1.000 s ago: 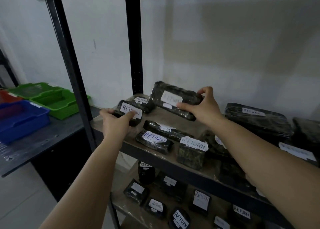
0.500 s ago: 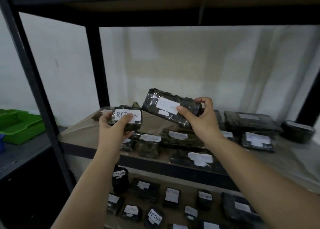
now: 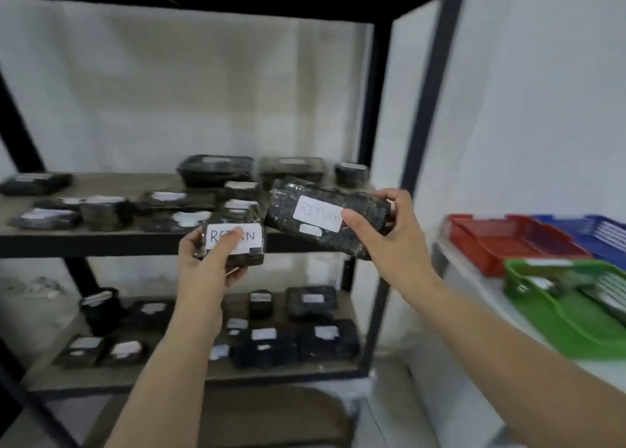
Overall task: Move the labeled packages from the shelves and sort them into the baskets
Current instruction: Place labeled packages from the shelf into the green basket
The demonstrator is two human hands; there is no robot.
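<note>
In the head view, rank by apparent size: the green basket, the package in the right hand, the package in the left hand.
1. green basket, though it is cut off at the frame edge
2. right-hand package
3. left-hand package
The basket may only look biggest because it is nearer the camera.

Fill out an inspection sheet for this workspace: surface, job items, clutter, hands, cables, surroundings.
Surface: white side table at right carrying the baskets.
Job's things: small package and long package, both labelled RETURN, held off the shelf; red basket, blue basket, green basket.
Clutter: many more dark labelled packages on the upper shelf and lower shelf.
Hands: left hand grips the small package; right hand grips the long package.
Cables: nothing seen.
Surroundings: black shelf frame, white wall behind.
</note>
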